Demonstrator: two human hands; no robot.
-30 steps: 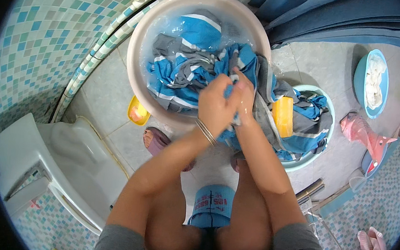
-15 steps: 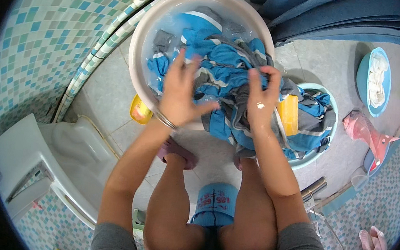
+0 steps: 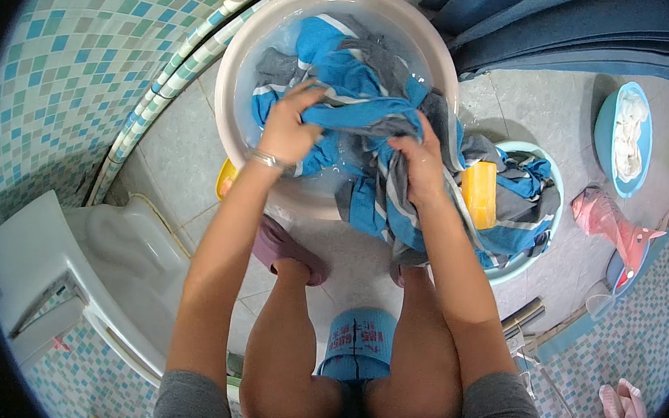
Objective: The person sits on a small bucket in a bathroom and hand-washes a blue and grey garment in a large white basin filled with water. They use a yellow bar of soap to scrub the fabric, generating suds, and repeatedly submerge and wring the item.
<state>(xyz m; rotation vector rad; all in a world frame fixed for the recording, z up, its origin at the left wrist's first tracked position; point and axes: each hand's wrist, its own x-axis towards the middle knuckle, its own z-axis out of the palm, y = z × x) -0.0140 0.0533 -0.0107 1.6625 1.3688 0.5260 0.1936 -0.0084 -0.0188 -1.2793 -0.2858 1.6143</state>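
Note:
A wide off-white basin (image 3: 233, 81) holds cloudy water and a large blue, grey and white striped cloth (image 3: 362, 118). My left hand (image 3: 290, 128) is closed on a fold of the cloth over the left part of the basin. At the right side, my right hand (image 3: 420, 162) grips the same cloth, and a stretch of it is lifted taut between both hands. Part of the cloth hangs over the basin's near right rim towards a pale blue tub (image 3: 554, 220), which holds more striped fabric. A yellow block-shaped thing (image 3: 479, 195) lies on that fabric beside my right forearm.
A yellow dish (image 3: 223, 177) sits at the basin's near left. A white toilet (image 3: 127, 255) stands left, a dark blue curtain (image 3: 572, 39) hangs far right, and a blue basin (image 3: 603, 137) with white cloth is on the tiled floor. A blue bucket (image 3: 357, 330) stands between my legs.
Both hands, fingers spread over the cloth before, have closed on it. A fold has been pulled up between them, and the cloth in the basin has shifted.

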